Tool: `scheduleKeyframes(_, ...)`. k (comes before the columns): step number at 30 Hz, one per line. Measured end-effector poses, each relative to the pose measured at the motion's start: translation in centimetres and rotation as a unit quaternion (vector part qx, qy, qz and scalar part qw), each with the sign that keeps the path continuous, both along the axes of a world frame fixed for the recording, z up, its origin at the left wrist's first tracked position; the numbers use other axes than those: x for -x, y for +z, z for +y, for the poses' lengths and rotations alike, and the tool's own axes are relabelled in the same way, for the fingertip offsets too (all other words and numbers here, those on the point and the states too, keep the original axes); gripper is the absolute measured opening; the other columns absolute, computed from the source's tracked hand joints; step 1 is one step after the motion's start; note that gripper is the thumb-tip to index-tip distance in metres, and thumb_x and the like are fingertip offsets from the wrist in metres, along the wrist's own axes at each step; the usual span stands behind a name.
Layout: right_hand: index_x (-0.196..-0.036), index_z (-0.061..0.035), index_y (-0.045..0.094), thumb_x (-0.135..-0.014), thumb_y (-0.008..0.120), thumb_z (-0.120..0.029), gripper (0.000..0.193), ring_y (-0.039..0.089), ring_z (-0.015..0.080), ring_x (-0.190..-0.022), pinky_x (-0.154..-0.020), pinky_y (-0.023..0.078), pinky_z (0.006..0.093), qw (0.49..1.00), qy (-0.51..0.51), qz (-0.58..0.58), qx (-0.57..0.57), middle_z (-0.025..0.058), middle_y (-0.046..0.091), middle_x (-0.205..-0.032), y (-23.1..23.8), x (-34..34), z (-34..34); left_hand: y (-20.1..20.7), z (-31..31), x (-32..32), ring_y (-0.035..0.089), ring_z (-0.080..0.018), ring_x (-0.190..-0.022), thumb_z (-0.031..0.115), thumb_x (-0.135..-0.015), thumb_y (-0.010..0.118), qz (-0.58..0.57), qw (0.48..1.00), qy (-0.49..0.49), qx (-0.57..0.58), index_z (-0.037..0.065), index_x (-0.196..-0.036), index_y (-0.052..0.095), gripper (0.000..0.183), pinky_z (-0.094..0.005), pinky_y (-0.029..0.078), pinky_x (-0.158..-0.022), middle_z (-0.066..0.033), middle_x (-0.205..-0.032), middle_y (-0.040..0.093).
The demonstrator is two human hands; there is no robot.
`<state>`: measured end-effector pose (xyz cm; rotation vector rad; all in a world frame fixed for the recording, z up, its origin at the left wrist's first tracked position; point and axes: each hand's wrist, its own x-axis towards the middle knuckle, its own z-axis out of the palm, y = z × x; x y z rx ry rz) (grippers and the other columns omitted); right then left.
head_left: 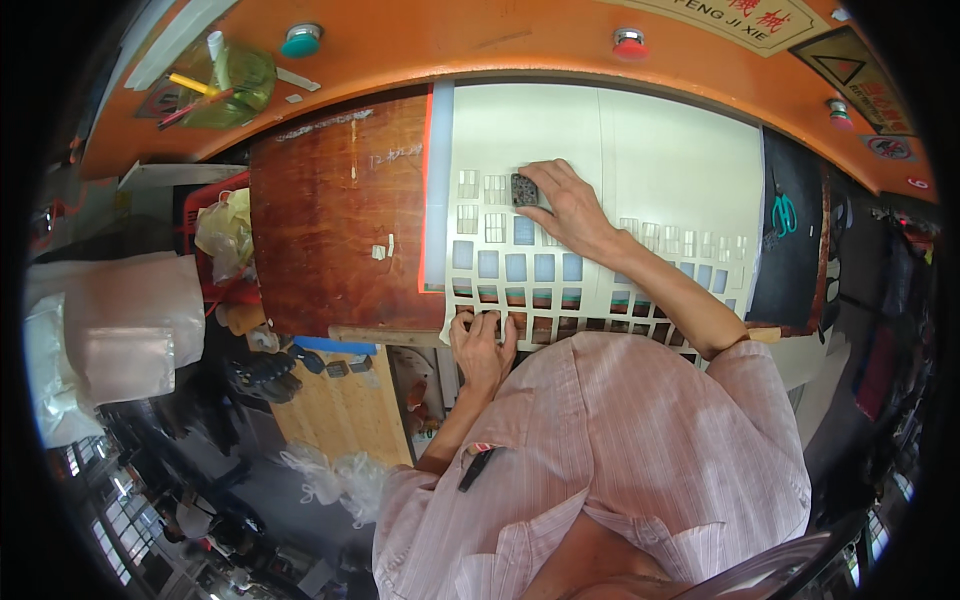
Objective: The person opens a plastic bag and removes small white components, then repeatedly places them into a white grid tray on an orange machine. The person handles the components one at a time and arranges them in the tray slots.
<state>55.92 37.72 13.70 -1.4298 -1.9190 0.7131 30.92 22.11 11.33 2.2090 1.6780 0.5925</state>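
Observation:
A pale cream sheet (530,125) lies across the work surface, its nearer part punched with rows of rectangular openings. My right hand (572,208) reaches over it and grips a small dark block, which looks like a cutting die (524,190), between thumb and fingers. The block rests on the sheet at the end of the farthest row of cut shapes. At the sheet's near left corner, my left hand (482,348) has its fingers curled on the perforated edge, which hangs toward my body. Small cut pieces (467,218) still sit in the far rows.
A reddish-brown wooden board (340,210) lies to the left, with small loose scraps (383,248) on it. Teal-handled scissors (784,212) lie on the dark surface at right. Behind stands an orange machine front (460,40) with a green button (302,40) and a red button (629,43).

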Motion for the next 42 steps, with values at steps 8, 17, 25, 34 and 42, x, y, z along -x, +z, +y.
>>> scheduleKeyframes(8, -0.131, 0.0027, 0.062, -0.09, 0.08, -0.016, 0.048, 0.063, 0.0309, -0.114, -0.097, 0.054, 0.0411, 0.989, -0.111, 0.019, -0.093, 0.0174, 0.066, -0.128, 1.0, -1.5, -3.4, -2.0, -0.1, -0.8, 0.057, -0.0348, -0.109, 0.017, -0.082, 0.077, -0.043, 0.993, 0.04, -0.099, 0.005, -0.091, 0.075, 0.015, -0.0499, 0.043, -0.096, -0.0093, -0.09, 0.072)
scheduleKeyframes(17, -0.114, 0.0011, 0.071, -0.106, 0.065, -0.011, 0.016, 0.068, 0.0178, -0.105, -0.098, 0.054, 0.034, 0.84, -0.431, 0.169, -0.283, 0.0107, 0.074, -0.114, 0.5, -22.0, -13.9, -1.4, 0.3, -1.3, 0.06, -0.0356, -0.097, 0.021, -0.083, 0.075, -0.044, 0.985, 0.061, -0.158, 0.005, -0.084, 0.071, 0.017, -0.0485, 0.049, -0.088, -0.0123, -0.087, 0.07)
scheduleKeyframes(25, -0.116, 0.007, 0.069, -0.108, 0.066, -0.028, 0.036, 0.065, 0.0141, -0.104, -0.096, 0.05, 0.0282, 0.853, -0.431, 0.113, -0.272, 0.0087, 0.071, -0.109, 2.5, -33.3, -20.1, -2.3, 1.0, -1.4, 0.053, -0.0383, -0.118, 0.021, -0.084, 0.074, -0.065, 0.987, 0.03, -0.145, 0.001, -0.093, 0.073, 0.022, -0.0523, 0.046, -0.098, -0.0167, -0.098, 0.071)
scheduleKeyframes(34, -0.118, 0.0059, 0.069, -0.109, 0.063, -0.024, 0.032, 0.063, 0.0124, -0.103, -0.095, 0.049, 0.0274, 0.857, -0.435, 0.154, -0.23, 0.0069, 0.071, -0.11, -6.8, -31.0, -30.4, -2.4, 1.0, -1.5, 0.056, -0.0377, -0.11, 0.021, -0.084, 0.074, -0.025, 0.987, 0.033, -0.157, 0.003, -0.094, 0.074, 0.02, -0.0505, 0.048, -0.096, -0.0151, -0.098, 0.072)
scheduleKeyframes(42, -0.102, 0.0043, 0.069, -0.108, 0.063, -0.036, 0.041, 0.06, 0.0118, -0.083, -0.078, 0.049, 0.0284, 0.849, -0.519, 0.091, -0.034, 0.0048, 0.069, -0.089, -14.5, -28.1, -36.5, -1.6, 0.9, -1.9, 0.056, -0.039, -0.116, 0.02, -0.086, 0.071, 0.016, 0.985, 0.016, -0.172, 0.0, -0.095, 0.074, 0.022, -0.0499, 0.046, -0.101, -0.0175, -0.103, 0.072)
